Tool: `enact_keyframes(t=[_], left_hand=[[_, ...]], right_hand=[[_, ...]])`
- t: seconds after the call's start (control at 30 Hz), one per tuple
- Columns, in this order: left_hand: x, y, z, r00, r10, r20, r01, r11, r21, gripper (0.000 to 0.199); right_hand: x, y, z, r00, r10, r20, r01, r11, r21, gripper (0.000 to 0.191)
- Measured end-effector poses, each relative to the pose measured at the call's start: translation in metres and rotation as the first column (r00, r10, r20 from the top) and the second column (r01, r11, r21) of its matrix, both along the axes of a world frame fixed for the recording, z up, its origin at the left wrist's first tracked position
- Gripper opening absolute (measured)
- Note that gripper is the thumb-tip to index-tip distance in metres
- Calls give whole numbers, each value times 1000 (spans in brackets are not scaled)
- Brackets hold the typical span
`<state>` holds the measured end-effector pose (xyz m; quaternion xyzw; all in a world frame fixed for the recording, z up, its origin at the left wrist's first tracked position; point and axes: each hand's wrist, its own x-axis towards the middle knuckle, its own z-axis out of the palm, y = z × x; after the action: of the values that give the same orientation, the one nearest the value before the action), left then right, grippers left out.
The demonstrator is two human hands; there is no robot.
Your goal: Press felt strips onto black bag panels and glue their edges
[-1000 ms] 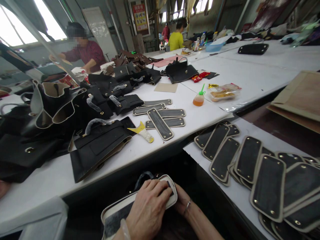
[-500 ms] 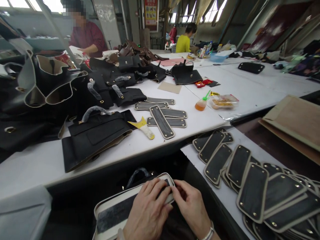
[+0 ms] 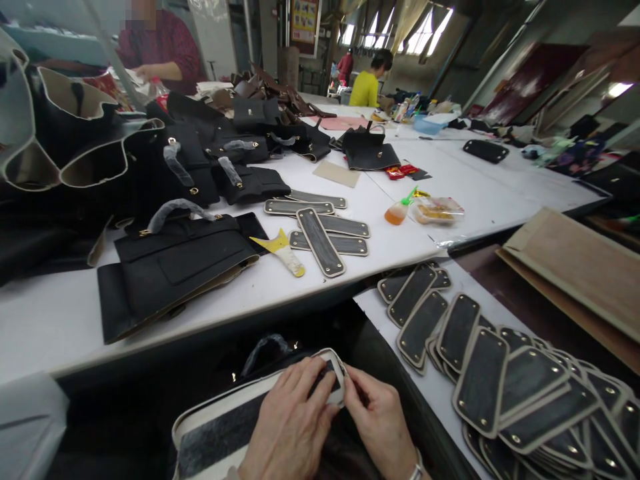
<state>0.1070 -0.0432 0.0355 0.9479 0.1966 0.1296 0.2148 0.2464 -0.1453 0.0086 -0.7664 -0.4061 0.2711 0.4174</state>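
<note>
In my lap a black handbag point(image 3: 220, 427) lies with its base turned up, a dark strip running between pale cream borders. My left hand point(image 3: 290, 420) lies over the right part of that base, fingers curled onto it and thumb near its lower edge, holding it steady. At the rounded right end my right hand point(image 3: 375, 413) pinches the bag's rim between thumb and fingers. What sits under the right fingertips is hidden. Behind the base, a plastic-wrapped handle point(image 3: 265, 350) of the bag sticks out.
Black base panels point(image 3: 480, 380) with pale edging and metal studs are piled at right. On the white table point(image 3: 235, 293) lie a black bag point(image 3: 185, 267), a yellow tool point(image 3: 283, 253) with a wrapped handle, more panels point(image 3: 320, 243) and a glue bottle point(image 3: 399, 210). Co-workers sit farther back.
The view has shifted slightly, so table items appear a little farther left. Both hands keep nearly the same hold on the bag, with small finger movement at its right end.
</note>
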Motion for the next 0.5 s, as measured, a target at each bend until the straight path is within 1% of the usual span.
enact_keyframes(t=[0.1, 0.27, 0.4, 0.43, 0.5], left_hand=[[-1, -1, -1, 1000, 28, -5, -28, 1000, -6, 35], [-5, -3, -1, 1000, 14, 23, -15, 999, 49, 35], [-4, -5, 0, 999, 30, 44, -36, 990, 134, 34], [-4, -6, 0, 998, 38, 48, -45, 989, 141, 33], [-3, -8, 1, 996, 58, 63, -65, 992, 107, 32]], right_hand=[[-1, -3, 0, 1000, 23, -4, -23, 1000, -4, 29], [-1, -6, 0, 999, 30, -32, -30, 999, -17, 31], [2, 2, 6, 992, 11, -128, -19, 998, -62, 36], [3, 5, 8, 989, 9, -144, -20, 997, -73, 37], [5, 10, 9, 992, 9, -130, -21, 995, -97, 41]])
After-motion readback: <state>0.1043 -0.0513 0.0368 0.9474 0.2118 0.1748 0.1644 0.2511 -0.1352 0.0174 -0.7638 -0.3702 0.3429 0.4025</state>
